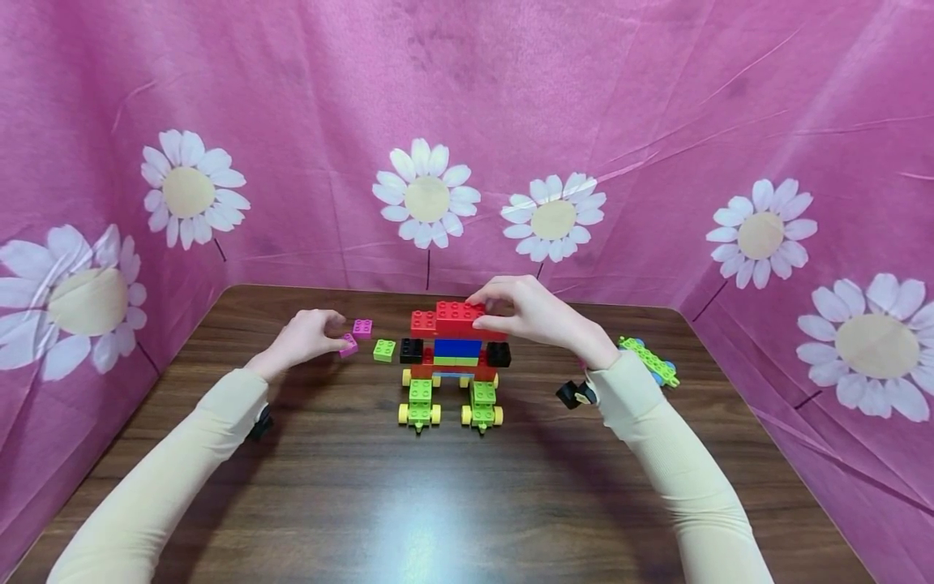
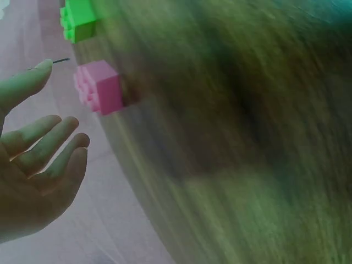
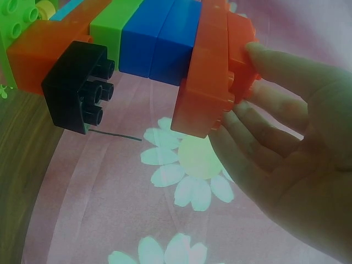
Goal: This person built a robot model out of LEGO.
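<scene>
A vehicle-like build of toy building bricks stands in mid-table, with red bricks [image 1: 447, 327] across its top, blue bricks [image 1: 457, 349] below them, and black bricks [image 1: 499, 354] at both sides. My right hand [image 1: 530, 315] pinches the upper red brick [image 3: 241, 52] between thumb and fingers; its studs are partly covered. Two green wheeled bases [image 1: 419, 399] with yellow wheels carry the front. To the left, my left hand [image 1: 301, 339] reaches over a magenta brick [image 1: 348, 345], thumb and fingers spread apart. In the left wrist view a gap shows between those fingers and the pink brick [image 2: 103, 88].
Another magenta brick [image 1: 362, 328] and a light green brick [image 1: 384, 350] lie between my left hand and the build. A green wheeled base [image 1: 648, 361] with blue wheels sits beyond my right wrist. A pink flowered cloth [image 1: 467, 105] rises behind the brown table [image 1: 438, 503].
</scene>
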